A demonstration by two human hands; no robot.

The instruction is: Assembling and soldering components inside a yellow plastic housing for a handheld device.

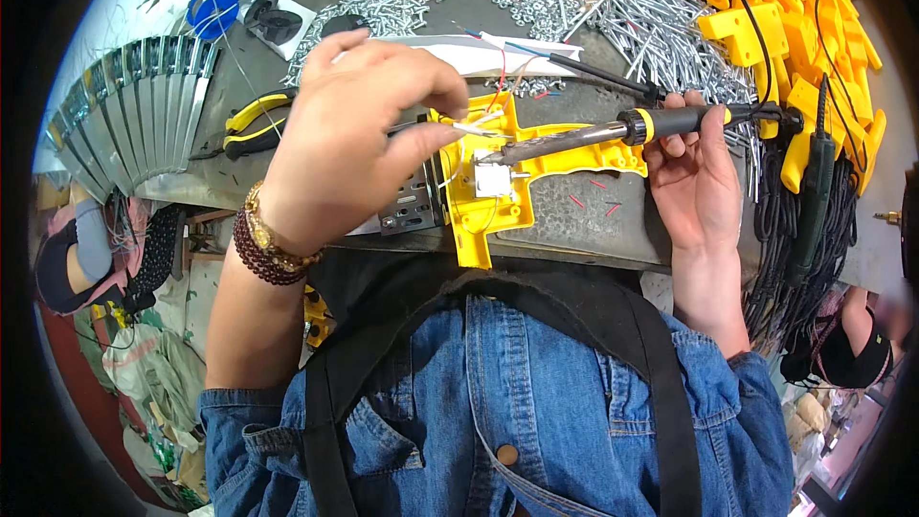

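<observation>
Soldering iron, black-and-yellow-handled, gripped by R hand; L hand pinching thin white wire; yellow plastic casing open, soldering prob. midway, closing-up TBD.

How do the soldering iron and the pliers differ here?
The soldering iron is in the right hand, while the pliers lie on the table. The soldering iron is long and straight; the pliers show two curved handles. Both are partly black and yellow.

No word, label, number or sign can be read here. On the black clothing near the right edge, one light mark is too small for reading.
</observation>
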